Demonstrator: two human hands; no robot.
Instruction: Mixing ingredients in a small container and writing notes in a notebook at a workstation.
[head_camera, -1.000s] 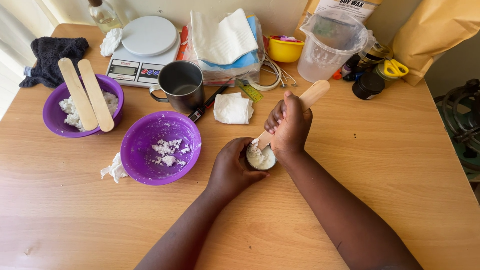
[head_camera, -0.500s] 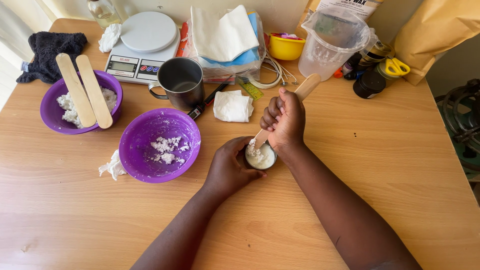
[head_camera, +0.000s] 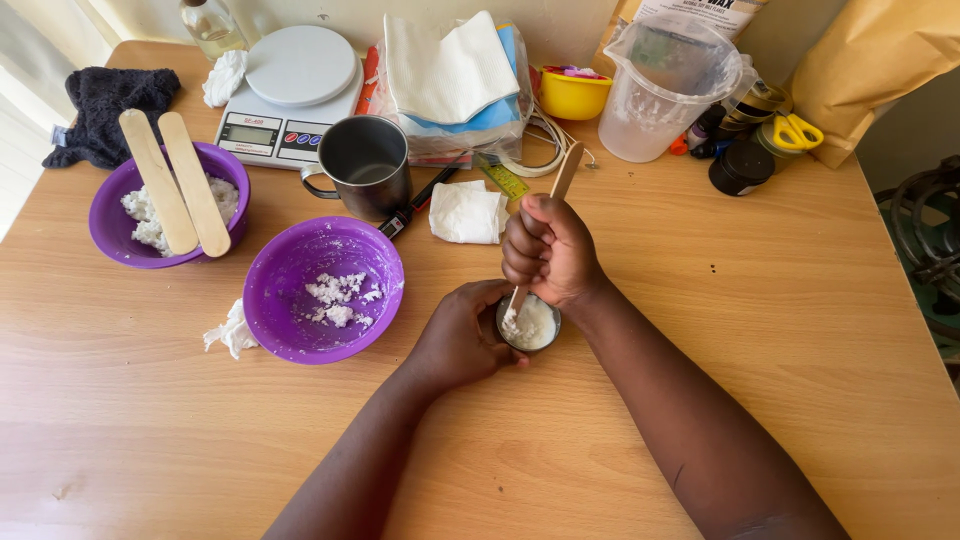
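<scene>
The left hand (head_camera: 455, 340) cups a small round metal tin (head_camera: 529, 324) of white wax, fingers wrapped around its side, seemingly to brace it on the wooden counter (head_camera: 760, 300). The right hand (head_camera: 548, 252) makes a closed fist around a flat wooden stick (head_camera: 565, 172), likely for downward pressure. The stick's long axis runs steeply, lower tip buried in the wax, upper end pointing away toward a clear plastic jug (head_camera: 665, 85). A purple plastic bowl (head_camera: 322, 290) with white crumbs sits just left.
</scene>
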